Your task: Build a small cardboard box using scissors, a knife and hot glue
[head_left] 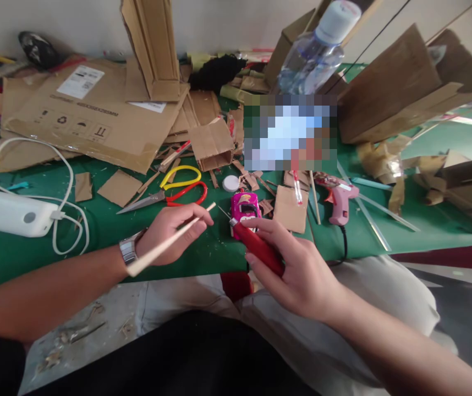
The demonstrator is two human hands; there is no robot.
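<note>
Between the thumb and fingers of my left hand [178, 231] is a thin wooden stick [165, 245], slanting up to the right. My right hand [291, 261] is closed around the red handle of an awl [261, 247], whose thin metal spike points up and left toward the stick's tip without touching it. Just beyond the awl lies a small pink toy car [245, 208], partly covered by my right fingers. Scissors [165, 197] with one yellow and one red handle lie beyond my left hand. A round white cap [231, 183] sits behind the car.
Flattened cardboard [95, 121], scraps and a cardboard box [388, 82] crowd the back of the green table [203, 258]. A pink glue gun [338, 198] lies right, near clear glue sticks [370, 223]. At left is a white power bank [13, 213] with a cable. A water bottle [312, 60] stands behind.
</note>
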